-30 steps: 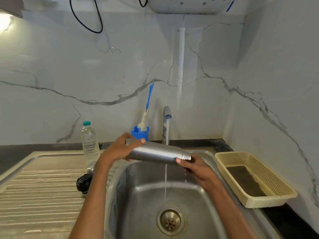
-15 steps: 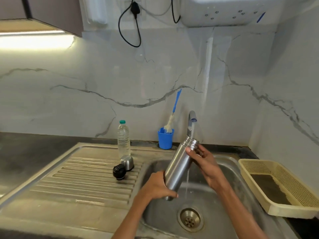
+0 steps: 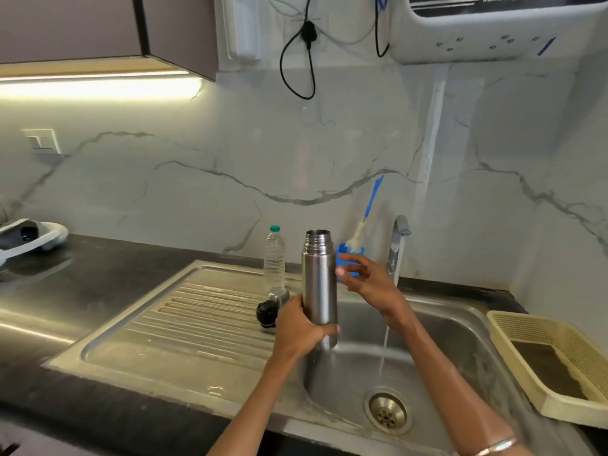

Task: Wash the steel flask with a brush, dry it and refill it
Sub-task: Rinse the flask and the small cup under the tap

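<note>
Over the stainless steel sink basin, left hand is gripping an upright, uncapped brushed-steel cylindrical flask round its lower body.

Right hand is hovering just beside the flask w/ fingers spread, holding nothing. Chrome tap is running a thin stream into the basin. Blue-handled bottle brush is standing in a blue cup behind; black cap & clear plastic water bottle are sitting on the ribbed drainboard.

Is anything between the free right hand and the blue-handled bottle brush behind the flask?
Nothing visible. The right hand hovers just in front of the blue cup holding the blue-handled bottle brush; the upright steel flask, gripped by the left hand, stands to the side.
</note>
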